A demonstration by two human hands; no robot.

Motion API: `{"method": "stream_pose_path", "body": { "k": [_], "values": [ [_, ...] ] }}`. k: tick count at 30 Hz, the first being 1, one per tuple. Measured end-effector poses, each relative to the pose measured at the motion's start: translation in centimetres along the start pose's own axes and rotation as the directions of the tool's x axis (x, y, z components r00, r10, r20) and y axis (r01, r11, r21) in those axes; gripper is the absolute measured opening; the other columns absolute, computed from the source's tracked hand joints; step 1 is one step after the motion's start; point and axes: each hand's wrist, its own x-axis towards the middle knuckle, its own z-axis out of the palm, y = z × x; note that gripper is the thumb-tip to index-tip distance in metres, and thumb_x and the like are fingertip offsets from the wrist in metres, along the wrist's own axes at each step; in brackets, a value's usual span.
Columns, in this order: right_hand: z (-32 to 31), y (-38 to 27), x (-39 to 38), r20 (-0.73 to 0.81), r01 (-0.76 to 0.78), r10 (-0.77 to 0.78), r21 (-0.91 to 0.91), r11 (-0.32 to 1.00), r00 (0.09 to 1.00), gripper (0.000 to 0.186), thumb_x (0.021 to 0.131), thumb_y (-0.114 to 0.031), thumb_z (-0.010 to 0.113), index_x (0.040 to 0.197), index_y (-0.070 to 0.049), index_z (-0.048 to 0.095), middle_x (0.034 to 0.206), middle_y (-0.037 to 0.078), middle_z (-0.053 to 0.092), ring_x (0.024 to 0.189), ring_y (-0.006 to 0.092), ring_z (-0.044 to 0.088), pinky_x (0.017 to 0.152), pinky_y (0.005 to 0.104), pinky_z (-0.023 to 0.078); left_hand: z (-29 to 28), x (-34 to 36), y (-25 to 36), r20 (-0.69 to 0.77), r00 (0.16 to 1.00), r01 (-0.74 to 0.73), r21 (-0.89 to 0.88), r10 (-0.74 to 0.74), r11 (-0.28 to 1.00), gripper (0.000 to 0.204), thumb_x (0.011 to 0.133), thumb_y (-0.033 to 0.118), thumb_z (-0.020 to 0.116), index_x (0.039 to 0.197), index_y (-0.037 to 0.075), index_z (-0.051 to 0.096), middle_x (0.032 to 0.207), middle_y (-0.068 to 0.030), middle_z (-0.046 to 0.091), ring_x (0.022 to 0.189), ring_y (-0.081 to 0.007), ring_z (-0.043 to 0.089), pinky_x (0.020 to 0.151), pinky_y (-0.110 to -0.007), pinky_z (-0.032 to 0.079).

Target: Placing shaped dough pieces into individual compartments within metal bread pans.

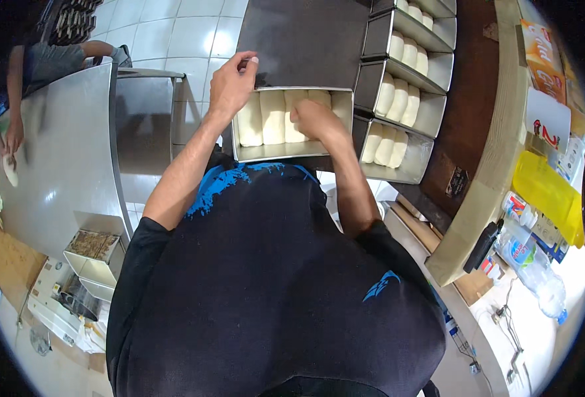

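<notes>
A rectangular metal loaf tin stands in front of me on a dark surface, with several pale dough rolls side by side in it. My right hand is a fist inside the tin, its knuckles against the dough toward the right; its fingertips are hidden. Just above the tin's far left corner is my left hand. Its fingers are loosely curled toward the thumb, with nothing visible in them.
More metal tins with dough rolls line up at the right. On a shelf beyond lie a yellow bag and a plastic bottle. At the left a co-worker's hand handles dough on a metal table.
</notes>
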Motion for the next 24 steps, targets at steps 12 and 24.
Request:
{"method": "stream_pose_path", "body": {
  "k": [12,24],
  "values": [
    [-0.3,0.1,1.7,-0.056,-0.078,0.076,-0.026,0.997,0.996,0.028,0.087,-0.011,0.057,0.103,0.006,0.071,0.102,0.023,0.074,0.087,0.0417,0.069,0.079,0.0499,0.053,0.1,-0.2,0.1,0.027,0.998,0.052,0.044,-0.053,0.998,0.038,0.101,0.033,0.056,0.127,0.009,0.07,0.108,-0.0092,0.076,0.098,-0.0251,0.071,0.086,-0.035,0.055],
    [-0.6,-1.1,5.2,-0.017,0.02,-0.02,0.001,1.0,1.0,0.028,0.086,-0.012,0.057,0.101,0.007,0.071,0.098,0.022,0.074,0.083,0.0413,0.068,0.077,0.0499,0.053,0.2,0.1,-0.1,0.012,1.0,0.014,0.018,-0.015,1.0,0.039,0.101,0.033,0.056,0.127,0.008,0.07,0.109,-0.0093,0.076,0.099,-0.0249,0.071,0.087,-0.035,0.054]
  ]
}}
